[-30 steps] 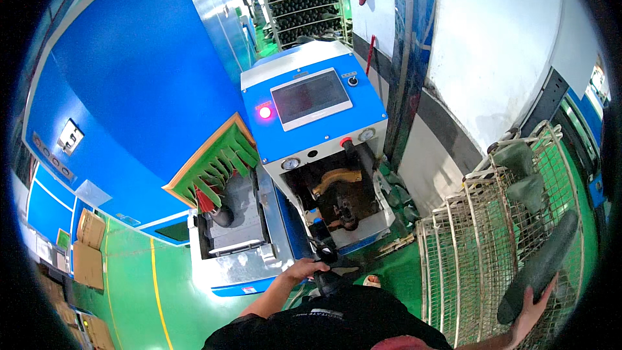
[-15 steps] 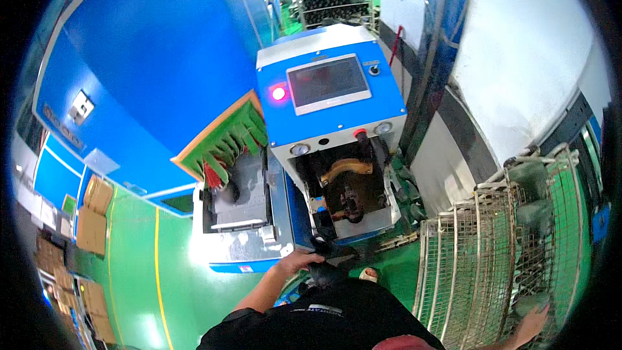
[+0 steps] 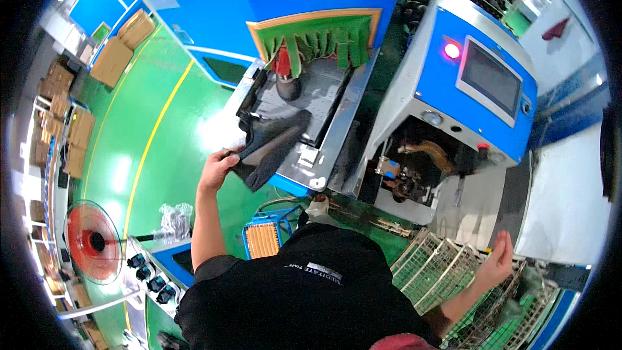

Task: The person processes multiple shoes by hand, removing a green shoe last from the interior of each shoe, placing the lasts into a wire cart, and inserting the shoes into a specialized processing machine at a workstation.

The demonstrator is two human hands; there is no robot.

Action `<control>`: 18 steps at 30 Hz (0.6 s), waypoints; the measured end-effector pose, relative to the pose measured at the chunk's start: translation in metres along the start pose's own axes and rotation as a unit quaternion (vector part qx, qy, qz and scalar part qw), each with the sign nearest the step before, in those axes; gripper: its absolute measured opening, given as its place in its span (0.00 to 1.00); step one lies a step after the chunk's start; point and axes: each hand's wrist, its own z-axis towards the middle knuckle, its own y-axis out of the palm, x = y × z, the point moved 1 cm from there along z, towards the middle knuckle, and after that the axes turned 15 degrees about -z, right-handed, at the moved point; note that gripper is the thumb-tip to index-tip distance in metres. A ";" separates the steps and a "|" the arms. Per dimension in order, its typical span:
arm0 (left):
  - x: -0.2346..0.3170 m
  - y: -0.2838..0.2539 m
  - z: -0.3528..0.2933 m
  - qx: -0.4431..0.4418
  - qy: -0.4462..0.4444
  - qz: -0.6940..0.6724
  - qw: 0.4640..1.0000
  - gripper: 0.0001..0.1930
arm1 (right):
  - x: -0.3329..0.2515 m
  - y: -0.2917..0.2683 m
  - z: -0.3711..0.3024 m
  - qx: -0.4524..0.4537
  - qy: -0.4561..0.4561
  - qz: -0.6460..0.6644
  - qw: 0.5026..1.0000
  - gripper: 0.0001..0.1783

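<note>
My left hand (image 3: 219, 167) is closed on the edge of a black and grey shoe upper (image 3: 275, 149), blurred a little by motion. The upper is held over the near end of a metal conveyor bed (image 3: 310, 175). Farther along that bed, a dark rounded piece (image 3: 288, 87) stands below green and red curtain strips (image 3: 324, 48). My right hand (image 3: 495, 263) is raised beside the wire rack (image 3: 421, 266), fingers stretched out and nothing in them.
To the right of the conveyor stands a blue and white machine (image 3: 447, 91) with a screen, a lit red lamp and an open front cavity. A blue-framed stool (image 3: 262, 240) is close by my body. A red fan (image 3: 94, 241) and shoes on a bench (image 3: 152, 279) are at left.
My left hand has moved leftward from the machine's front to the conveyor with the dark upper. My right hand has lifted away from the rack. The view has turned left.
</note>
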 end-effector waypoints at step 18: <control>-0.155 0.037 0.262 0.162 0.225 0.447 0.850 0.37 | -0.173 0.308 0.075 0.256 -0.473 -0.238 0.809 0.41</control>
